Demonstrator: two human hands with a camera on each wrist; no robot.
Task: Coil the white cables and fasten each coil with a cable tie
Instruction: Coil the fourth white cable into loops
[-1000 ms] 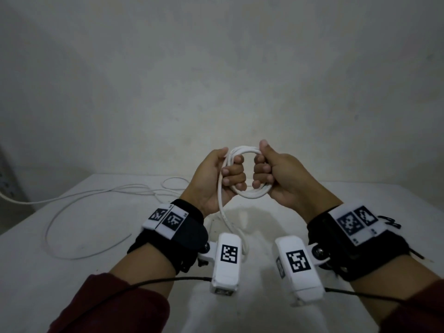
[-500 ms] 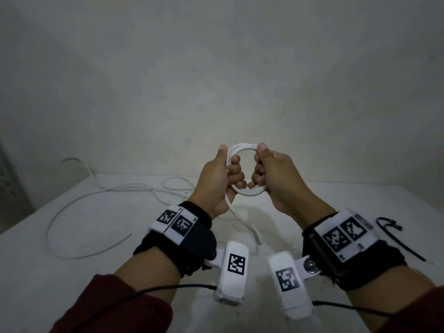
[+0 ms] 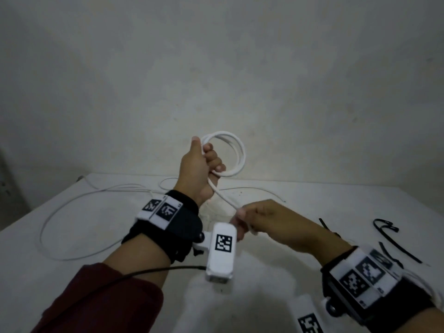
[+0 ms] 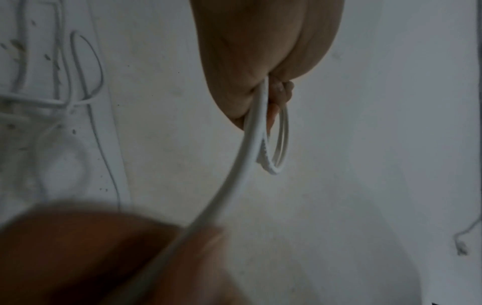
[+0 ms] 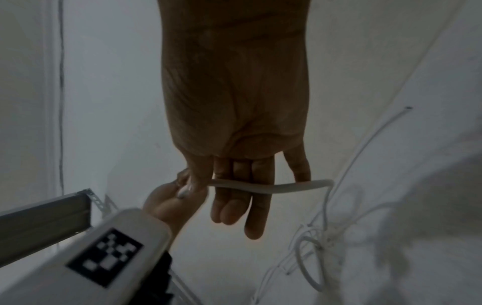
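My left hand [image 3: 211,162] is raised above the table and grips one side of a small coil of white cable [image 3: 236,152], its fingers curled through the loops. From the fist a loose tail [image 3: 223,195] slants down to my right hand [image 3: 242,217], which pinches it between thumb and forefinger. In the right wrist view the tail [image 5: 274,186] lies across the other fingers [image 5: 242,206]. The coil [image 4: 280,144] hangs edge-on in the left wrist view, under the left hand [image 4: 260,62]. Black cable ties [image 3: 384,227] lie on the table at the right.
More loose white cable [image 3: 72,212] sprawls in wide loops over the left and back of the white table [image 3: 96,236]. A thin white cable [image 3: 254,189] runs along the back edge. A bare wall rises right behind the table.
My right hand has let go of the coil, dropped down towards me and taken the loose tail. The left hand alone now holds the coil, a little higher and further left.
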